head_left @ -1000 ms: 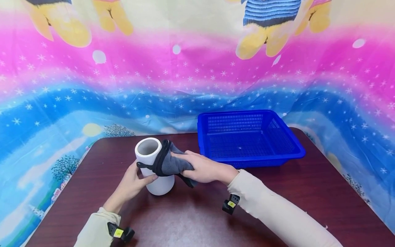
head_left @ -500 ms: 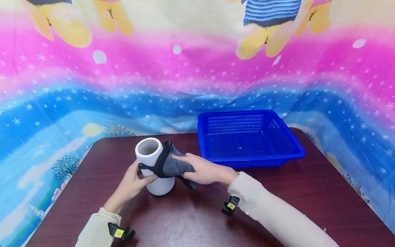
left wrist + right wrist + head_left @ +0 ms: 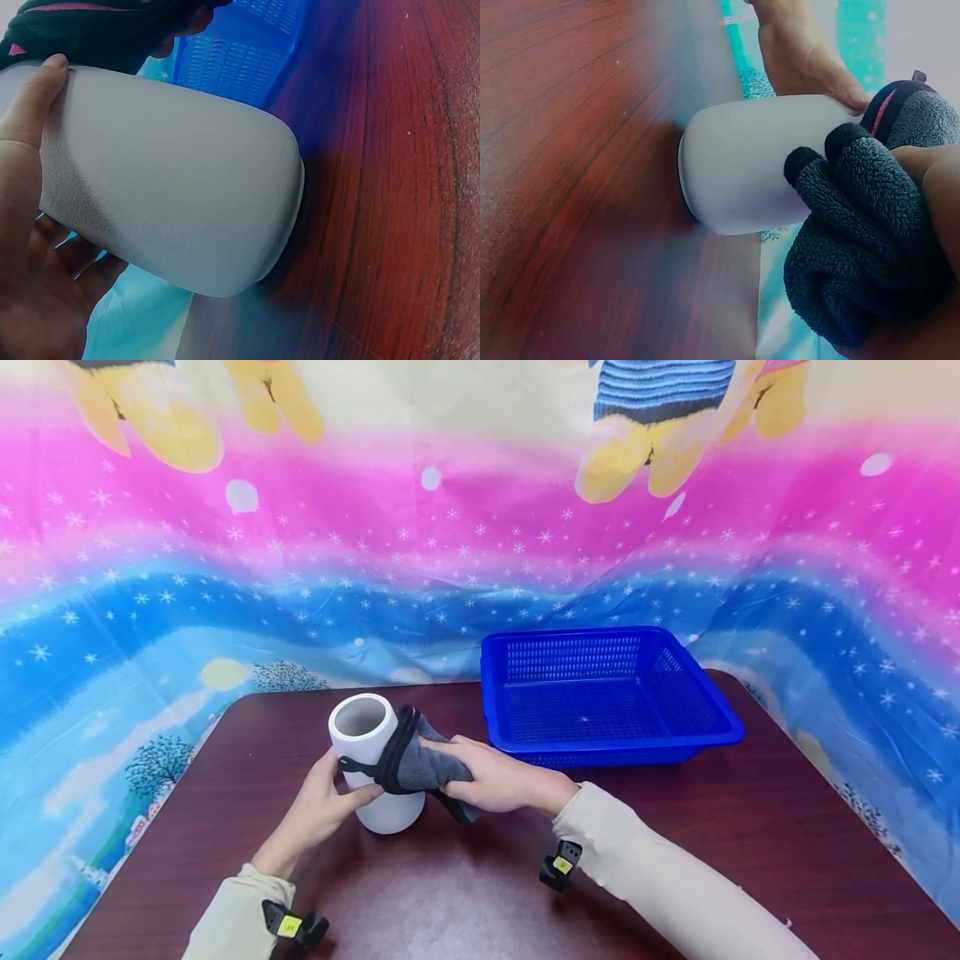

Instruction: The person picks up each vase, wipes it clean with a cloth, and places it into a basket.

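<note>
A white vase [image 3: 390, 812] with a round open mouth stands upright on the dark wooden table [image 3: 465, 893]. My left hand [image 3: 318, 810] grips it around the narrow waist, thumb on the near side, as the left wrist view shows on the vase's matte body [image 3: 180, 172]. A bunched grey cleaning cloth [image 3: 431, 764] with black edging and a small loop lies against the vase's right side. My right hand [image 3: 495, 774] grips this cloth, pressing it below the rim. Folds of the fuzzy cloth [image 3: 862, 202] hide part of the vase in the right wrist view.
Behind my right hand sits a blue perforated plastic basket [image 3: 611, 747], with nothing seen inside. A printed curtain [image 3: 450, 560] in pink and blue hangs around the table's back and sides. Each sleeve carries a small black wrist camera [image 3: 558, 864].
The cloth and my right hand have slid slightly right and down along the vase. My left hand and the vase stay where they were.
</note>
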`<state>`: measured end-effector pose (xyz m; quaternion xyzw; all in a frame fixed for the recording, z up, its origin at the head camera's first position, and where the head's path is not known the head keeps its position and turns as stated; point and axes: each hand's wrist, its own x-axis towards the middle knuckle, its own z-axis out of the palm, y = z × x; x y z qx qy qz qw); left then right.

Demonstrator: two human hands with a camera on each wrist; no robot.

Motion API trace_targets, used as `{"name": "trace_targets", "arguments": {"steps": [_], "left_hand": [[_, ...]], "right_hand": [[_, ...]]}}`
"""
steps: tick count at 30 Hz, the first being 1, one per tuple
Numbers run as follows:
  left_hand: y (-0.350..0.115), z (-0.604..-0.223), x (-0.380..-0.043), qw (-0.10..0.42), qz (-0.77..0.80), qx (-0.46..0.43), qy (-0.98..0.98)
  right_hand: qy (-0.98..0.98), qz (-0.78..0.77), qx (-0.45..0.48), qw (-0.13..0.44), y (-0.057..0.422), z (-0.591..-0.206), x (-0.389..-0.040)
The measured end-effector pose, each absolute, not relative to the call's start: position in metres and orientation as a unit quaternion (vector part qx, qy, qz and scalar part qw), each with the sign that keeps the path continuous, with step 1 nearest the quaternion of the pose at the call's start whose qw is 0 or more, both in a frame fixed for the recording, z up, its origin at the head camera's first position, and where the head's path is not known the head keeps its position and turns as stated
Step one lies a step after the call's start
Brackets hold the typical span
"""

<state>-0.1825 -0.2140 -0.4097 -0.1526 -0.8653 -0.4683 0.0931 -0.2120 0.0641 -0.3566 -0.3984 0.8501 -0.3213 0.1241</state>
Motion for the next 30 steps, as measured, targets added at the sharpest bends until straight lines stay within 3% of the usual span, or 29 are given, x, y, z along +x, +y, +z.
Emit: {"name": "trace_targets", "arguments": {"steps": [30], "left_hand": [[-0.216, -0.412, -0.186, 0.093, -0.473, -0.151, -0.863]], "right_hand": [[0.859, -0.29, -0.4, 0.136, 0.067, -0.376, -0.212]]}}
